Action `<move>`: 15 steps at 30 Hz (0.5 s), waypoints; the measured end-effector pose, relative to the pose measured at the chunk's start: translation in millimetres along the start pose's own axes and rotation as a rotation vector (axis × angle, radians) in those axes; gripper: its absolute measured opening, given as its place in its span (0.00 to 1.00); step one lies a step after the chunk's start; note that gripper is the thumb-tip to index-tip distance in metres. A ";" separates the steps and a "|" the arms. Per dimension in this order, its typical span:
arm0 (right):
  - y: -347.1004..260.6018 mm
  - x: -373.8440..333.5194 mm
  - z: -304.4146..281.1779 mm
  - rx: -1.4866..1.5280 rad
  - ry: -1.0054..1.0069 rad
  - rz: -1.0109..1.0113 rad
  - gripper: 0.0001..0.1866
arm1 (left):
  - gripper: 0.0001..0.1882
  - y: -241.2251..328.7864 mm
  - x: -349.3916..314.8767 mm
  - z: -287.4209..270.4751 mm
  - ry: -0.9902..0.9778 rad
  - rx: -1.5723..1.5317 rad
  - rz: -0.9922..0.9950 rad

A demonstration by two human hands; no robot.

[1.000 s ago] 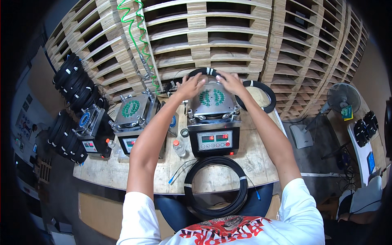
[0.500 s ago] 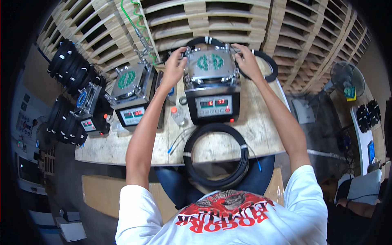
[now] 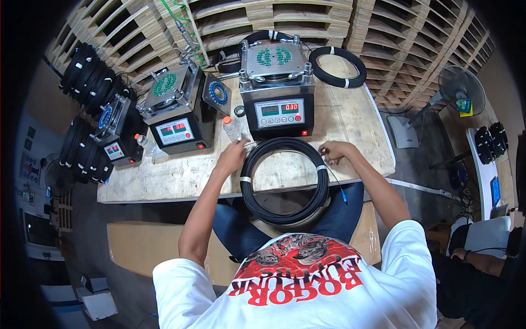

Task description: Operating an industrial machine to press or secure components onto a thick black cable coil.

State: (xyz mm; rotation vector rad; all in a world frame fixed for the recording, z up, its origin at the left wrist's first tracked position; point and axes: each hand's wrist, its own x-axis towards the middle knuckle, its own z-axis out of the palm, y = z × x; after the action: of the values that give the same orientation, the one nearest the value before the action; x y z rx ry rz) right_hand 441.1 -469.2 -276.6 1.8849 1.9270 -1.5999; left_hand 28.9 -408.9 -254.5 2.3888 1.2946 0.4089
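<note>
The person is sitting at the wooden table [image 3: 353,112], both arms reaching forward around the black cable coil [image 3: 285,218]. That coil is lying just in front of the middle machine [image 3: 278,127], its near part jutting past the table's front edge and hanging over the person's thighs. The left hand [image 3: 232,157] is hovering by the coil's upper left, fingers bunched close together (I can't tell from here whether they're pinching anything). The right hand [image 3: 336,152] is curling its fingers inward beside the coil's upper right; whether it's gripping the cable, I can't tell either. A cable end with a blue connector [image 3: 344,196] is trailing out on the right, below that hand. The orange-capped bottle [image 3: 232,130] is standing just beyond the left hand. Farther back on the right, a second black coil [image 3: 359,68] is lying flat, white bands wrapping it.
</note>
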 end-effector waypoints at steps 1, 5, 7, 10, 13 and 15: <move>-12.0 -1.7 12.2 -0.011 -0.050 0.078 0.22 | 0.16 -15.1 -3.6 5.8 0.005 0.007 -0.018; 30.6 4.8 22.6 -0.259 0.069 -0.088 0.26 | 0.15 -19.2 17.9 27.9 -0.077 -0.179 0.050; 34.9 3.3 32.0 -0.353 0.223 -0.175 0.28 | 0.16 -15.1 17.7 25.6 -0.055 -0.248 0.044; 24.6 -18.6 50.8 -0.375 0.321 -0.126 0.22 | 0.25 4.0 9.4 17.0 -0.116 -0.390 -0.192; 17.9 -27.7 56.1 -0.426 0.431 -0.051 0.17 | 0.36 14.5 4.4 9.9 -0.247 -0.026 -0.233; 9.3 -30.8 57.1 -0.412 0.544 -0.051 0.14 | 0.38 9.1 -3.6 13.8 -0.189 0.100 -0.231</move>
State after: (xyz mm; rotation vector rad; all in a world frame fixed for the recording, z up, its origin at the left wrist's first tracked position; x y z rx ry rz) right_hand 421.8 -530.2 -290.7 2.2307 2.2687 -0.6380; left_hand 39.6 -419.2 -262.6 2.2573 1.5094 0.0517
